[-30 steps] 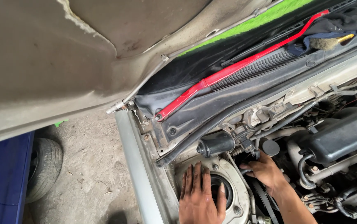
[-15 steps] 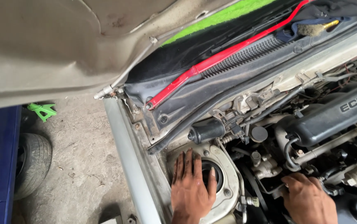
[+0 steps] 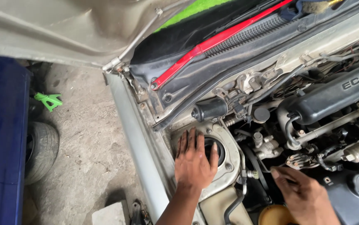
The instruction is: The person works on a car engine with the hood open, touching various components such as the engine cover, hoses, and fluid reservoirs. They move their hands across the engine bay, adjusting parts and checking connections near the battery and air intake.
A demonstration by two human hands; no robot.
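While my left hand (image 3: 194, 164) lies flat with its fingers (image 3: 187, 141) spread and grasping nothing, it presses on the strut mount (image 3: 229, 160), a round pale metal plate, grimy, with a dark hole at its centre that my thumb reaches over. That plate sits at the near corner of the engine bay, just inside the grey fender (image 3: 135, 137). My right hand (image 3: 306, 196) hovers lower in the bay, its fingers loosely curled and holding nothing, beside a black belt (image 3: 256, 166) and above a yellow cap (image 3: 275, 214). Behind the plate stands a black cylindrical motor (image 3: 210, 110), and a red wiper arm (image 3: 212, 43) crosses the cowl. Beyond the fender lie bare concrete floor (image 3: 87, 137) and a tyre (image 3: 42, 152).
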